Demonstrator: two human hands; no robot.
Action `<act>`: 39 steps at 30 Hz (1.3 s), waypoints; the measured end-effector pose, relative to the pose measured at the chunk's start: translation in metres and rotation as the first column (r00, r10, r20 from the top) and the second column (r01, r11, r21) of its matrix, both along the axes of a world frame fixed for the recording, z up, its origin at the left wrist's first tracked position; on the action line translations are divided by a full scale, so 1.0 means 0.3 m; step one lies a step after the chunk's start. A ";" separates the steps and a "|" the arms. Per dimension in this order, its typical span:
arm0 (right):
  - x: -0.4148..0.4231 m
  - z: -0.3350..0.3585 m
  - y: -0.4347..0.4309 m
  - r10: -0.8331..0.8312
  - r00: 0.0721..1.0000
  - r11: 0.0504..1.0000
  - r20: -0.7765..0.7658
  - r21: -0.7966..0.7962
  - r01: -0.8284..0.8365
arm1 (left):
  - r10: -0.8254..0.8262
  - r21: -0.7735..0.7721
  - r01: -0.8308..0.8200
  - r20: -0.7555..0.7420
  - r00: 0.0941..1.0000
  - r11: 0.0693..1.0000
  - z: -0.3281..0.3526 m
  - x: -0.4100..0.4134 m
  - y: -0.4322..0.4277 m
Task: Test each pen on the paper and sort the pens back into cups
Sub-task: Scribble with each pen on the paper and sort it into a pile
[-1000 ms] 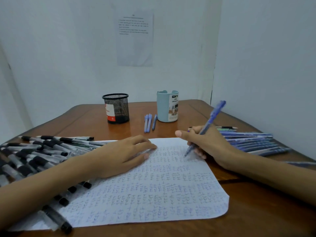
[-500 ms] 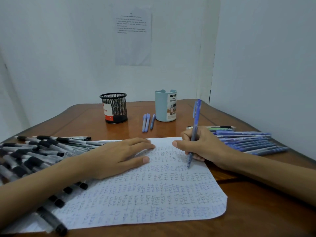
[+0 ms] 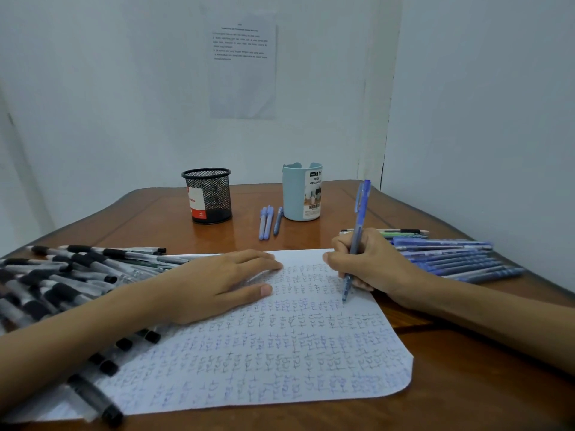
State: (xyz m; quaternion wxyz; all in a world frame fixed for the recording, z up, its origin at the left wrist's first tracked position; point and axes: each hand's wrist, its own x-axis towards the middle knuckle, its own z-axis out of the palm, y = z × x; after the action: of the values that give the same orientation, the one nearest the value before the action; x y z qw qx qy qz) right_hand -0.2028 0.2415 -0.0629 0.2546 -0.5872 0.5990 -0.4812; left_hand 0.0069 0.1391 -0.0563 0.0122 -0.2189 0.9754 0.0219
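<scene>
A blue pen (image 3: 360,213), held near upright in the right hand (image 3: 367,265), rests its tip on the white paper (image 3: 280,353). The sheet lies flat under the left hand (image 3: 217,281) and is covered in rows of blue marks. Black-grip pens (image 3: 62,275) are heaped outside the left hand, and a row of blue pens (image 3: 451,256) lies outside the right. Beyond both hands stand a black mesh cup (image 3: 208,195) and a pale blue cup (image 3: 301,191), with three short blue pens (image 3: 268,222) lying between them.

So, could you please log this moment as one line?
phase: test stroke | right hand grips blue pen, tip on paper | left hand flat on paper
</scene>
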 end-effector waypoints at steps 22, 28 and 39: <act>0.003 0.002 -0.004 -0.005 0.998 0.997 -0.057 -0.072 0.001 | -0.010 -0.002 0.010 -0.009 1.000 1.000 -0.001 0.002 0.000; 0.005 0.001 -0.001 -0.003 0.999 0.997 -0.048 -0.072 -0.001 | -0.002 0.003 0.002 -0.007 1.000 1.000 0.000 0.002 0.004; -0.002 0.037 -0.001 -0.075 0.949 0.997 0.307 0.034 0.068 | -0.003 0.003 0.003 -0.010 1.000 1.000 0.003 0.003 0.008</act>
State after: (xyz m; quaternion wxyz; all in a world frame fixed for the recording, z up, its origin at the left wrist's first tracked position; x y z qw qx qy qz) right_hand -0.2033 0.2412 -0.0518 0.3338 -0.4799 0.5783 -0.5691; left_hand 0.0077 0.1416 -0.0555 0.0075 -0.2172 0.9758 0.0246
